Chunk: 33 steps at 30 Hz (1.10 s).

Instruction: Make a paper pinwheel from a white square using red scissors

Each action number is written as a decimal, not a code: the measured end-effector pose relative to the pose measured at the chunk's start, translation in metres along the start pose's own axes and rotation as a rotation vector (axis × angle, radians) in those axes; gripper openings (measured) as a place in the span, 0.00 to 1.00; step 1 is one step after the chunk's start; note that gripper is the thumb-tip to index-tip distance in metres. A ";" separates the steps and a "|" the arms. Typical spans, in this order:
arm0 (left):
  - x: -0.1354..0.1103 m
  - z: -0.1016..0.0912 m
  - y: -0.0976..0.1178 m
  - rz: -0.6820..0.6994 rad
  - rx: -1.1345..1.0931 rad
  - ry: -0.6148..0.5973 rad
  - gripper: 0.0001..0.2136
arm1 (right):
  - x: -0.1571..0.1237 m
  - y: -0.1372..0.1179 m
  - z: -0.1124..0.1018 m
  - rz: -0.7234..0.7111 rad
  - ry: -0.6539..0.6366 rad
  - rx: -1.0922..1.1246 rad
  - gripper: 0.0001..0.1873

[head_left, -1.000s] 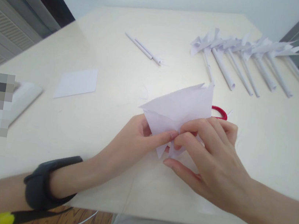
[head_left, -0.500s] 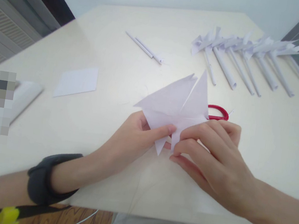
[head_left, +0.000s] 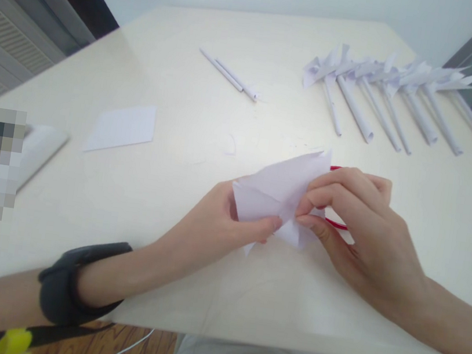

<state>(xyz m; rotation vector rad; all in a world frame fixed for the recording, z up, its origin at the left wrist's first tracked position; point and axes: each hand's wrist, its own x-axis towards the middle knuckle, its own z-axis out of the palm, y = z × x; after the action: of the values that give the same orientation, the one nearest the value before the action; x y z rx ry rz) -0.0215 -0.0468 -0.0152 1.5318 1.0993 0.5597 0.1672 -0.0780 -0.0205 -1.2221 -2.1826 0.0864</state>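
Observation:
A white sheet of paper, with cut slits and pointed corners, is held up above the near part of the table. My left hand grips its lower left side, thumb on the front and fingers behind. The thumb and fingertips of my right hand pinch a flap of the paper and bend it in toward the middle. Behind my right hand and the paper, red scissor handles show in part; the blades are hidden.
Several paper pinwheels on rolled paper sticks lie in a row at the back right. Two thin paper rolls lie at the back middle. White paper pieces rest at the left, near a pixelated area. Small paper scraps lie mid-table.
My right hand has moved up and right, bending a flap of the paper inward. The upright points of the sheet have turned lower, and the scissor handles are now more covered.

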 end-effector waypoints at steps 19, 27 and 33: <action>-0.004 0.001 -0.001 -0.027 0.014 -0.075 0.10 | -0.001 0.000 0.000 0.006 0.018 -0.039 0.03; -0.004 0.001 0.002 -0.042 0.022 -0.044 0.10 | 0.000 -0.002 -0.001 0.006 -0.013 -0.022 0.03; -0.005 0.001 0.003 -0.056 0.063 -0.003 0.09 | 0.000 -0.003 -0.002 0.007 -0.021 -0.013 0.02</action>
<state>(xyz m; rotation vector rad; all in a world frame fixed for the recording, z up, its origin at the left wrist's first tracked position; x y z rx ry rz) -0.0221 -0.0515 -0.0118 1.5505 1.1633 0.4885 0.1666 -0.0802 -0.0183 -1.2411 -2.2006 0.0879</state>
